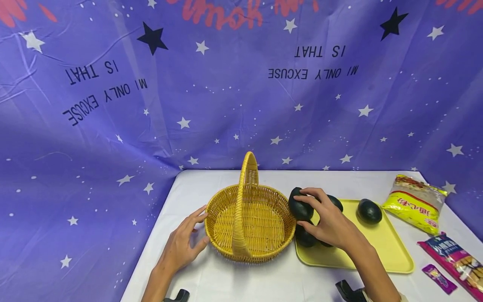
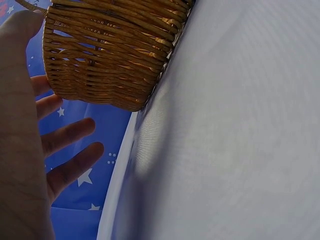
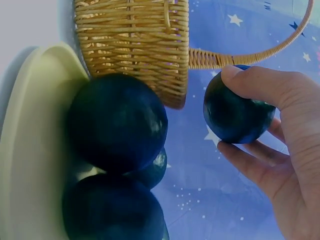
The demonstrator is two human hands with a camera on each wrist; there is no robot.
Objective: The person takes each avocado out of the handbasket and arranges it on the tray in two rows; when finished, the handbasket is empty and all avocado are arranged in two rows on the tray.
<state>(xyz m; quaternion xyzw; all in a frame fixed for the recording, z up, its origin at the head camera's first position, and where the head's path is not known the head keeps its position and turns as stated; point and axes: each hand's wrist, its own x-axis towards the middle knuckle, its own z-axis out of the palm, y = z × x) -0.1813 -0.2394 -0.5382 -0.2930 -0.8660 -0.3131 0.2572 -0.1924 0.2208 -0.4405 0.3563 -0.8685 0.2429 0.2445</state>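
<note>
A yellow wicker basket (image 1: 264,226) with a tall arched handle stands on the white table, with nothing inside it. My left hand (image 1: 183,241) is at its left side, thumb and fingertips right at the rim and the other fingers loosely spread. Between thumb and fingers, my right hand (image 1: 328,224) holds a dark green avocado (image 1: 300,205) up beside the basket's right rim. In the right wrist view, this avocado (image 3: 235,110) is raised above the others. Under and behind that hand, several more avocados (image 1: 305,235) sit on a pale yellow tray (image 1: 377,251), partly hidden.
One avocado (image 1: 370,211) lies apart at the tray's back right. Farther right are a yellow food bag (image 1: 415,205), a pink and blue packet (image 1: 454,262) and a small purple packet (image 1: 439,278). A purple star-printed cloth (image 1: 241,105) hangs behind the table.
</note>
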